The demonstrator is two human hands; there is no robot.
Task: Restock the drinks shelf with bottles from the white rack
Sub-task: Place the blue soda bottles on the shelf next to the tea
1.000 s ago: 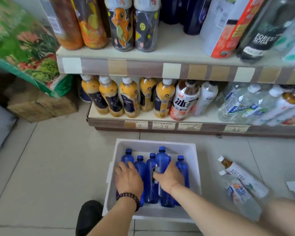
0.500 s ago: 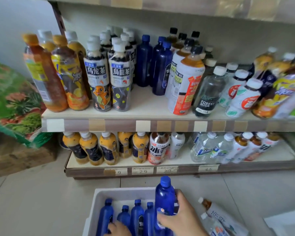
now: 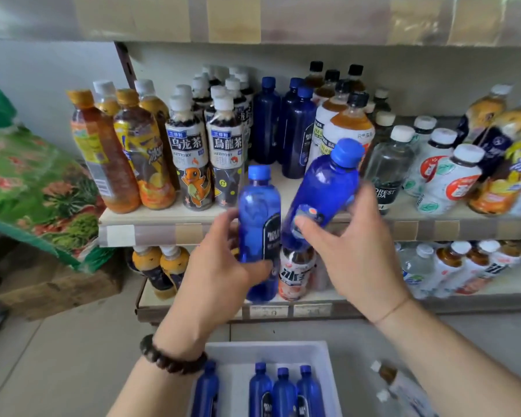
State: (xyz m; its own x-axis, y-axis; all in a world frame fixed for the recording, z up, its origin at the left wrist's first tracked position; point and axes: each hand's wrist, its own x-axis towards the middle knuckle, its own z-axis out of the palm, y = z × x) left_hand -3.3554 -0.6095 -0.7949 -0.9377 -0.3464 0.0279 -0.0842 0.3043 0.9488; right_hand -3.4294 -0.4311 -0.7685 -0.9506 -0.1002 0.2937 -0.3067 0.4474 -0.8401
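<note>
Trouble lay in the crowding: the left hand (image 3: 223,263) gripped one upright blue bottle (image 3: 260,224), the right hand (image 3: 352,251) held a tilted blue bottle (image 3: 325,194), both before the drinks shelf (image 3: 193,233). Pushed in carelessly, either could topple the tea bottles (image 3: 226,164) beside the gap. Four more waited in the white rack (image 3: 328,371).

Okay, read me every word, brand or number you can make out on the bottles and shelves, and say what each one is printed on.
"乌龙茶" and "SUNTORY": white-capped tea bottle with an orange cartoon creature.
"烏龍茶" and "SUNTORY": the tea bottle beside it.
"OREST" above "DA", start hidden: clear dark-label bottle.
"冰", large white character: red-label bottle on the lower shelf.
Too blurred to read: both held blue bottles' dark labels, lower shelf price tags, yellow tea labels.
</note>
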